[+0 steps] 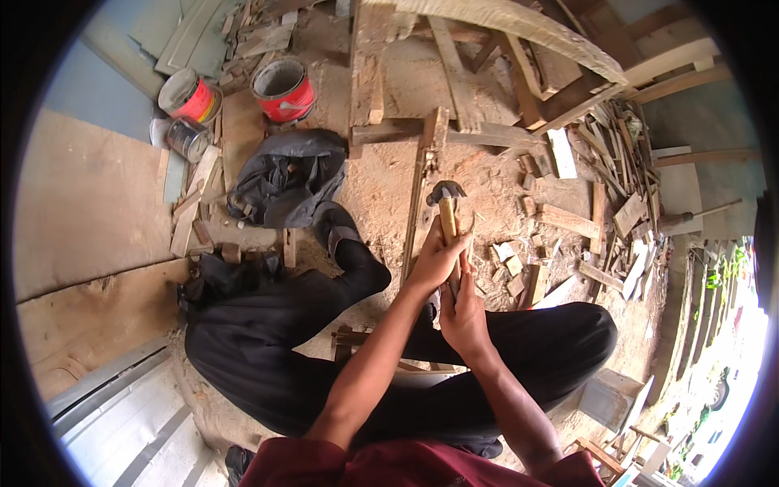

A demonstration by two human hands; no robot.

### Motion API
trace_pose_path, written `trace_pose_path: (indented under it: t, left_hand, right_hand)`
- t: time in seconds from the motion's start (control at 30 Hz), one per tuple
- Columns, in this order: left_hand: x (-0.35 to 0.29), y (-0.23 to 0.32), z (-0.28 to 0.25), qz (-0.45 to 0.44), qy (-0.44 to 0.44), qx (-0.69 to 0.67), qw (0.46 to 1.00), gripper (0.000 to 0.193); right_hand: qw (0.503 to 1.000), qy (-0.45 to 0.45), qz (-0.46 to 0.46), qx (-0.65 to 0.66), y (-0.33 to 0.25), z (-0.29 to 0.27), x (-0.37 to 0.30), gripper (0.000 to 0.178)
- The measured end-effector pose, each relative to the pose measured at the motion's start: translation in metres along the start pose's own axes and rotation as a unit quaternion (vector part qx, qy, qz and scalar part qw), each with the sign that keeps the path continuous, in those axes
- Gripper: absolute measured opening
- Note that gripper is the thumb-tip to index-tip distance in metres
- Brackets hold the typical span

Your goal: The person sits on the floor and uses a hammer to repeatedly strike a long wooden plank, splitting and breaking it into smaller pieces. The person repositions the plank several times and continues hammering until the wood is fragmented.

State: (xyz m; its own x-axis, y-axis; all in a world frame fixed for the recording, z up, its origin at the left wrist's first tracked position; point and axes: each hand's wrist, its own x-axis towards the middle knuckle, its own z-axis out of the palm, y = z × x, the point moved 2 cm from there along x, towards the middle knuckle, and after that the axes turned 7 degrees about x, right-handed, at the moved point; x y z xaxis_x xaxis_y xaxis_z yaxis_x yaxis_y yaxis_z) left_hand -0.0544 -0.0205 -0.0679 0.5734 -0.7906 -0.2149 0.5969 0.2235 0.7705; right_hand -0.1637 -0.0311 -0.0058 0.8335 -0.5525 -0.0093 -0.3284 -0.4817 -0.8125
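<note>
A claw hammer [447,213] with a dark metal head and a pale wooden handle points away from me, above the dusty ground. My left hand [436,258] is closed round its handle, below the head. Just nearer to me, my right hand [465,323] is closed, its fingers pointing up beside the left hand. A narrow dark brown piece [454,282] shows between the two hands; whether it belongs to the hammer or is separate, I cannot tell. Beyond the hammer head stands a long narrow wooden board [419,183], running away from me.
Wooden frames [503,20] fill the far side. Offcuts and scraps [568,219] litter the ground at right, near a screwdriver-like tool [699,214]. Red paint buckets [284,91] and a black plastic bag [292,174] lie far left. My bent legs [268,349] flank the work area.
</note>
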Motion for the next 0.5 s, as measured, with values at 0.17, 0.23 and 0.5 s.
trace_pose_path:
  t: [0.17, 0.23, 0.5]
  left_hand:
    - [0.015, 0.004, -0.024, -0.015, 0.051, -0.016, 0.998, 0.040]
    - [0.005, 0.002, -0.044, -0.039, 0.140, 0.062, 0.987, 0.037]
    - [0.029, 0.006, -0.093, 0.153, 0.286, 0.484, 0.813, 0.039]
  right_hand:
    - [0.994, 0.032, 0.101, -0.010, 0.005, -0.032, 0.016, 0.020]
    - [0.989, 0.094, 0.095, 0.066, 0.037, -0.024, 0.014, 0.022]
    - [0.898, 0.081, 0.241, 0.359, 0.033, -0.019, 0.002, 0.027]
